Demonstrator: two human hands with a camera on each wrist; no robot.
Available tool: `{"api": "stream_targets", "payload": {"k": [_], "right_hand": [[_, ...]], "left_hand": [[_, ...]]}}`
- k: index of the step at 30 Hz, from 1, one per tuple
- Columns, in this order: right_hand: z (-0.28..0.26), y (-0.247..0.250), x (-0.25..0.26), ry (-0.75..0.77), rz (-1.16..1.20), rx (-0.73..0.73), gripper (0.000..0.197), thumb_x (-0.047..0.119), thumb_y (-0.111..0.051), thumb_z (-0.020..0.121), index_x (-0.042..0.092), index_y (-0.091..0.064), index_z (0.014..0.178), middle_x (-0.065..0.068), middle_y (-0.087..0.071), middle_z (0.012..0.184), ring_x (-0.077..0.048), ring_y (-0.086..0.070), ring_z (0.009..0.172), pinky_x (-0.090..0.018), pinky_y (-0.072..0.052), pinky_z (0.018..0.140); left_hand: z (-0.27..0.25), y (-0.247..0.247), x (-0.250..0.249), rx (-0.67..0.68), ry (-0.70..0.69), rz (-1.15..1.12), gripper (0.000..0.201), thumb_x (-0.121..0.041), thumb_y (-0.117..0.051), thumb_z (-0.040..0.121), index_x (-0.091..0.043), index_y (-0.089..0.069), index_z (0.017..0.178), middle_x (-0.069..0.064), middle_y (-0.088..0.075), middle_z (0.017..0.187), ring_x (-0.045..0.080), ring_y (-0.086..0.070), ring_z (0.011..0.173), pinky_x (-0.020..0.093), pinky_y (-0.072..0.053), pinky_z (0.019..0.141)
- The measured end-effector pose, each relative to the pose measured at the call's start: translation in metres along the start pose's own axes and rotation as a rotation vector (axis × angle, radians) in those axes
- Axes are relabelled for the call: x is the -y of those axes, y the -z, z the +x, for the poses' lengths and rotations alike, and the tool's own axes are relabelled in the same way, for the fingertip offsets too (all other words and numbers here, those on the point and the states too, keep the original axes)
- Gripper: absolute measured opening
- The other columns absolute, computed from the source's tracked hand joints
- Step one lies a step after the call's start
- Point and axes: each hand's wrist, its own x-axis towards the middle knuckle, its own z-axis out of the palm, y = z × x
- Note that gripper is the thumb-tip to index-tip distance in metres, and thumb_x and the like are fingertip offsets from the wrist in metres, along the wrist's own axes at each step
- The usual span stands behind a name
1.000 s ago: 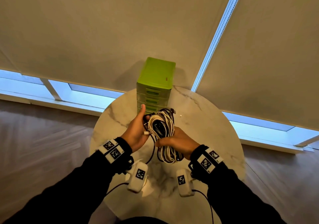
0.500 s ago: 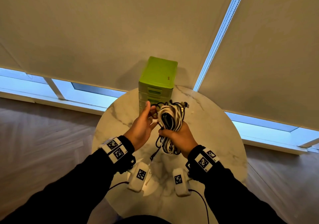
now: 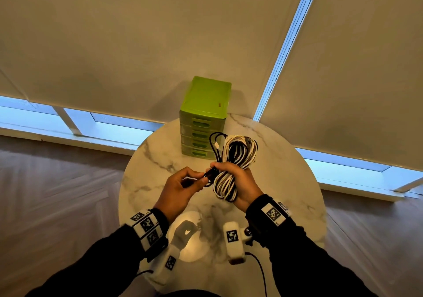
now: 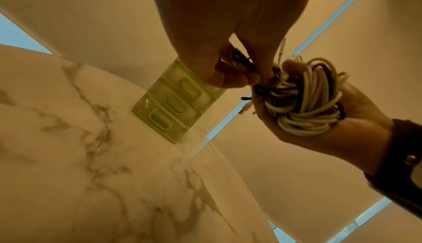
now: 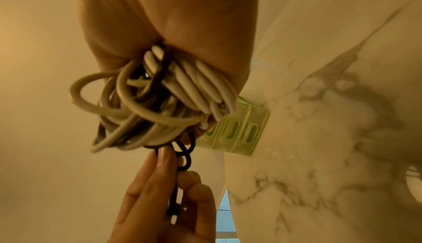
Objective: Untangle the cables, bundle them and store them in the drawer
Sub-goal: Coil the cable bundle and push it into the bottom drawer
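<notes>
A bundle of white and black cables [image 3: 235, 159] [image 4: 303, 100] [image 5: 155, 100] hangs above the round marble table [image 3: 160, 159]. My right hand [image 3: 238, 182] [image 4: 324, 120] grips it round the middle, loops sticking out above and below. My left hand [image 3: 180, 189] [image 5: 164, 201] pinches a loose black cable end [image 3: 209, 175] [image 5: 180, 155] at the left side of the bundle, and its fingers [image 4: 228, 77] curl round that strand. Behind the hands stands the green drawer unit [image 3: 203, 122] [image 4: 173, 102] [image 5: 237, 133], all drawers closed.
Blinds [image 3: 114, 44] cover the windows behind the table, with a bright gap [image 3: 286, 44] between them. Wooden floor [image 3: 57, 193] lies on both sides. A lamp's glare [image 3: 190, 235] shows on the table near its front edge.
The bundle has shifted right and tilted in my right hand. My left hand has dropped from the bundle's top to its left side and now pinches a black strand.
</notes>
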Motion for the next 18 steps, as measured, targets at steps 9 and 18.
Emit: {"api": "stream_targets", "payload": {"k": [9, 18], "right_hand": [[0.003, 0.001, -0.001, -0.034, 0.079, 0.093, 0.012, 0.010, -0.063, 0.089, -0.001, -0.066, 0.089, -0.021, -0.066, 0.090, -0.030, -0.065, 0.080, -0.038, -0.057, 0.070], [0.008, 0.004, -0.010, 0.189, -0.894, 0.059, 0.044, 0.025, -0.072, 0.074, 0.026, -0.065, 0.118, 0.004, -0.073, 0.102, -0.014, -0.069, 0.092, -0.034, -0.058, 0.082]], "left_hand": [[0.006, 0.004, 0.002, 0.038, -0.196, 0.216, 0.007, -0.015, -0.077, 0.085, -0.011, -0.072, 0.085, -0.005, -0.062, 0.091, 0.015, -0.066, 0.086, 0.026, -0.056, 0.078], [0.022, -0.005, -0.024, 0.233, 0.099, -0.121, 0.090, -0.030, -0.076, 0.078, -0.025, -0.026, 0.153, -0.006, -0.063, 0.131, 0.000, -0.063, 0.115, 0.020, -0.053, 0.090]]}}
